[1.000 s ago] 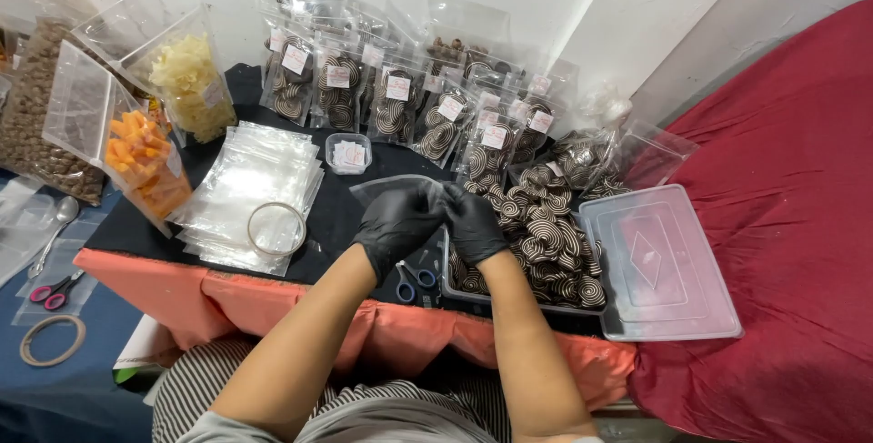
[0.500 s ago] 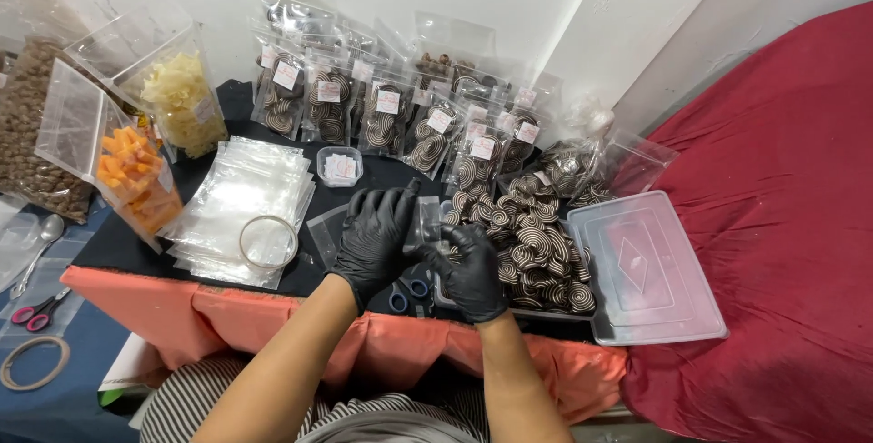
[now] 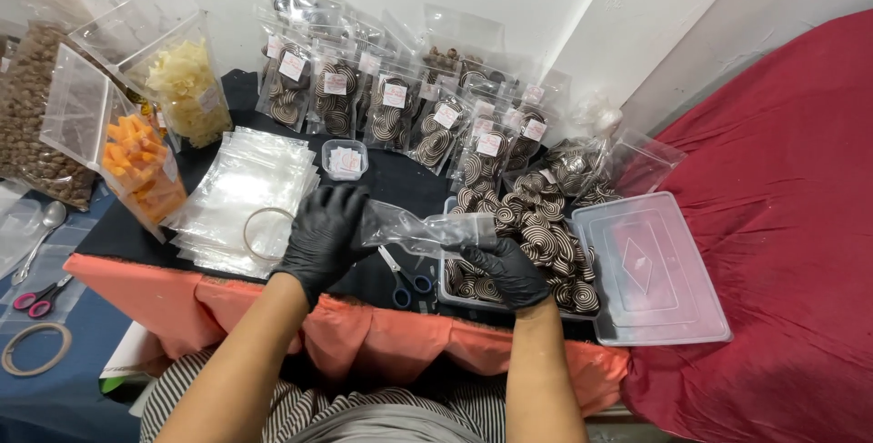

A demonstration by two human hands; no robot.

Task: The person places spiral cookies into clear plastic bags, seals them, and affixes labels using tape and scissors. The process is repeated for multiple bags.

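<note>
Centrally, a clear plastic bag (image 3: 414, 229) is held lying crosswise above the bench (image 3: 400, 179), gripped shut at its left end by the left hand (image 3: 320, 238) and at its right end by the right hand (image 3: 507, 270), beside a tub of spiral cookies (image 3: 532, 243).

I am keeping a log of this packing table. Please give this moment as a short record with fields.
left hand: gloved, holds one end of clear bag
right hand: gloved, holds other end of the bag, above tub of swirl cookies
scissors: on black cloth under the bag
empty bags: stack to the left, ring on top
lid: right of tub
filled bags: standing rows at back
</note>
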